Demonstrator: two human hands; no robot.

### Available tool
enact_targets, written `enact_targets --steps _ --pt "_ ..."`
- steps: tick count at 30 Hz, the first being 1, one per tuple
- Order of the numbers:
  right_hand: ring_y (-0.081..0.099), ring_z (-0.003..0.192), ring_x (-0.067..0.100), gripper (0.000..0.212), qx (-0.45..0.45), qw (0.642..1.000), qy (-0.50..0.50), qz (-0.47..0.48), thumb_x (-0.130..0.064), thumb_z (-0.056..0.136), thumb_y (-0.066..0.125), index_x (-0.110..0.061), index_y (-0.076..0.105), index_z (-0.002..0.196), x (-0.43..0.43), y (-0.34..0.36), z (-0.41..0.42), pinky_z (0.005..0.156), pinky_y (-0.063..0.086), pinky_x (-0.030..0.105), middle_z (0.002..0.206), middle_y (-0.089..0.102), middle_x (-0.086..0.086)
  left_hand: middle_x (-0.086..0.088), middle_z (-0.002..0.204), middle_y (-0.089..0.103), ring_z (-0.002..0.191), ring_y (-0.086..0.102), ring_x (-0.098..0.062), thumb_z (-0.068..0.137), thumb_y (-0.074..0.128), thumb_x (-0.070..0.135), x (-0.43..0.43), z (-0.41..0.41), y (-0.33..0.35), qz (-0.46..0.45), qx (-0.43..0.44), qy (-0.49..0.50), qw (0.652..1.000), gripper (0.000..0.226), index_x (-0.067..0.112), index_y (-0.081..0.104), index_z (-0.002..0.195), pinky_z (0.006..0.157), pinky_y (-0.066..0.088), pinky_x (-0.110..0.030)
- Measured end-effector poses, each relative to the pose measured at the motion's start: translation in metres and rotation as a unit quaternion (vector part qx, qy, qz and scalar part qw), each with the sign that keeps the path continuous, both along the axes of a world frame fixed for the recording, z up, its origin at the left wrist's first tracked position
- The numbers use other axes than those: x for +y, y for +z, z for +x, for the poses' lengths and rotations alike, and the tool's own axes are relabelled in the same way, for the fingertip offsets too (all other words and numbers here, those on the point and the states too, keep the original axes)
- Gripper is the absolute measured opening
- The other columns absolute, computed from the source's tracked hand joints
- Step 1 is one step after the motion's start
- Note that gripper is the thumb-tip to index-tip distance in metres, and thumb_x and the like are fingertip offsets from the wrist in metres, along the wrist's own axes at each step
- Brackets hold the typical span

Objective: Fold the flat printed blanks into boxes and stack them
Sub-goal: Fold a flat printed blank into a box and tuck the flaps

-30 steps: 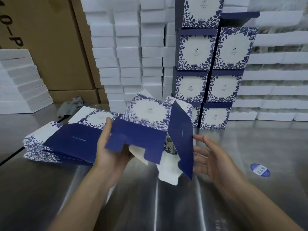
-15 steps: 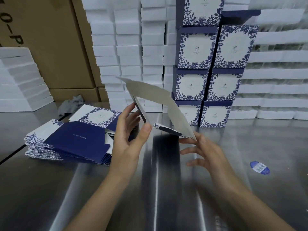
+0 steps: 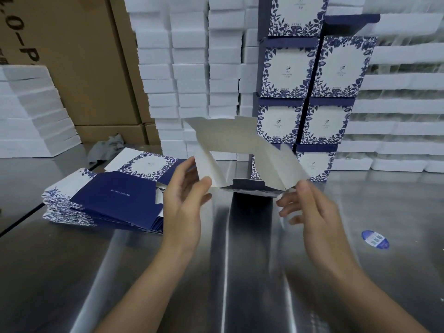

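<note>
The half-folded cardboard blank (image 3: 240,145), white inside and dark blue with a leaf print outside, is up in the air just over the shiny steel desk (image 3: 240,272). It is right in the middle, between the two hands. It is opened up like a tube, so its white inside faces the camera. A dark blue flap sticks out along its bottom edge.

The left hand (image 3: 185,203) has a tight grip on the blank's left side, with the thumb in front and the fingers behind. The right hand (image 3: 317,212) has a small grip on the bottom right corner, pinched between thumb and fingertip. That hand is a bit blurry.

Left of the hands, a pile of flat blue and white blanks (image 3: 115,195) lies on the desk. Behind the blank stands a stack of folded blue and white boxes (image 3: 300,123), in two columns side by side. They are closed, so what is inside cannot be seen.

Farther back are tall stacks of white foam trays (image 3: 189,68). More white trays (image 3: 403,92) are piled at the right, and another white stack (image 3: 28,111) is at the left. Big brown cardboard cartons (image 3: 79,68) stand behind at the left. A crumpled grey rag (image 3: 108,146) lies by the cartons. A small blue oval sticker (image 3: 375,239) lies on the desk at the right, well apart from the hands.
</note>
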State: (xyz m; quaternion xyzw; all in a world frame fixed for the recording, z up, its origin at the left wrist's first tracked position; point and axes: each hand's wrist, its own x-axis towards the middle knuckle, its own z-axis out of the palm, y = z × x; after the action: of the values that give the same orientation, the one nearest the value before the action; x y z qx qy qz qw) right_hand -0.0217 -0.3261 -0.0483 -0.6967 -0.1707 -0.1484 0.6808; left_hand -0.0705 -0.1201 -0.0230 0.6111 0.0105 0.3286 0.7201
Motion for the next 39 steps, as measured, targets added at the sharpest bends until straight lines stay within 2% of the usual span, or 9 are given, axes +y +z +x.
enact_targets --steps 3,8,13,16,20,26,30,34,39 --pt "0.068 0.077 0.017 0.050 -0.015 0.997 -0.070 0.016 -0.055 0.103 0.043 -0.018 0.071 0.086 -0.007 0.006 0.003 0.072 0.050 0.038 0.086 0.075 0.003 0.001 0.105 0.080 0.102 0.073 -0.022 0.086 0.061 0.018 0.002 0.000 0.001 0.006 -0.013 0.008 1.000 0.038 0.013 0.073 0.122 0.091 0.063 -0.046" --pt "0.074 0.093 0.014 0.018 -0.033 0.993 -0.107 0.026 -0.032 0.101 0.048 -0.033 0.064 0.093 -0.012 0.019 0.002 0.079 0.059 0.042 0.092 0.075 -0.008 0.004 0.097 0.081 0.088 0.073 -0.014 0.089 0.060 0.015 0.002 0.003 0.001 -0.002 -0.037 0.011 0.999 0.029 0.014 0.075 0.114 0.071 0.061 -0.024" --pt "0.076 0.074 0.017 0.022 -0.005 0.987 -0.077 0.138 -0.010 0.097 0.048 -0.025 0.056 0.111 -0.012 0.023 -0.001 0.067 0.056 0.026 0.084 0.076 0.004 -0.003 0.103 0.078 0.086 0.071 -0.016 0.099 0.062 0.010 0.003 0.005 0.002 -0.108 -0.026 -0.067 0.992 0.027 0.027 0.079 0.112 0.067 0.057 -0.023" --pt "0.066 0.060 0.016 0.026 0.071 0.969 -0.003 0.236 -0.004 0.098 0.049 -0.023 0.059 0.114 -0.015 0.027 -0.004 0.058 0.051 0.025 0.075 0.072 0.000 -0.004 0.107 0.076 0.080 0.072 -0.016 0.102 0.056 0.006 0.007 0.007 0.005 -0.211 -0.010 -0.125 0.969 0.032 0.020 0.067 0.128 0.063 0.055 -0.023" --pt "0.051 0.051 0.014 0.037 0.088 0.963 0.038 0.251 0.001 0.101 0.049 -0.028 0.059 0.122 -0.017 0.026 -0.006 0.054 0.047 0.024 0.072 0.066 -0.002 -0.005 0.108 0.075 0.078 0.069 -0.018 0.104 0.052 0.003 0.007 0.009 0.005 -0.243 -0.004 -0.133 0.961 0.038 0.022 0.063 0.134 0.061 0.052 -0.024" --pt "0.038 0.053 0.018 0.048 -0.001 0.989 -0.035 0.145 -0.005 0.098 0.048 -0.045 0.067 0.118 -0.024 0.022 -0.004 0.055 0.036 0.034 0.058 0.043 -0.001 -0.014 0.102 0.063 0.091 0.052 -0.032 0.103 0.046 -0.010 -0.002 0.006 -0.001 -0.063 -0.034 -0.049 0.996 0.059 0.037 0.061 0.136 0.078 0.041 -0.043" --pt "0.039 0.054 0.017 0.037 -0.048 0.993 -0.053 0.089 -0.015 0.087 0.047 -0.032 0.076 0.102 -0.029 0.022 -0.004 0.051 0.037 0.024 0.052 0.042 -0.002 -0.012 0.093 0.057 0.074 0.045 -0.023 0.107 0.041 -0.007 -0.008 0.002 -0.001 0.058 -0.043 0.010 0.997 0.061 0.043 0.068 0.130 0.064 0.041 -0.027" --pt "0.050 0.055 0.021 0.038 -0.076 0.996 -0.042 0.015 -0.018 0.088 0.053 -0.039 0.074 0.111 -0.035 0.022 -0.008 0.046 0.039 0.029 0.059 0.059 0.001 0.002 0.091 0.055 0.065 0.047 -0.011 0.110 0.041 0.001 -0.012 -0.001 -0.003 0.161 -0.041 0.056 0.985 0.049 0.034 0.077 0.116 0.060 0.040 -0.016" --pt "0.063 0.068 0.012 0.042 -0.149 0.983 -0.086 -0.057 -0.012 0.092 0.072 -0.039 0.068 0.124 -0.034 0.019 -0.005 0.057 0.046 0.015 0.091 0.066 -0.009 0.013 0.113 0.058 0.098 0.063 -0.010 0.095 0.061 0.014 -0.019 -0.010 0.004 0.312 -0.069 0.112 0.941 0.036 0.028 0.071 0.126 0.076 0.046 -0.011"
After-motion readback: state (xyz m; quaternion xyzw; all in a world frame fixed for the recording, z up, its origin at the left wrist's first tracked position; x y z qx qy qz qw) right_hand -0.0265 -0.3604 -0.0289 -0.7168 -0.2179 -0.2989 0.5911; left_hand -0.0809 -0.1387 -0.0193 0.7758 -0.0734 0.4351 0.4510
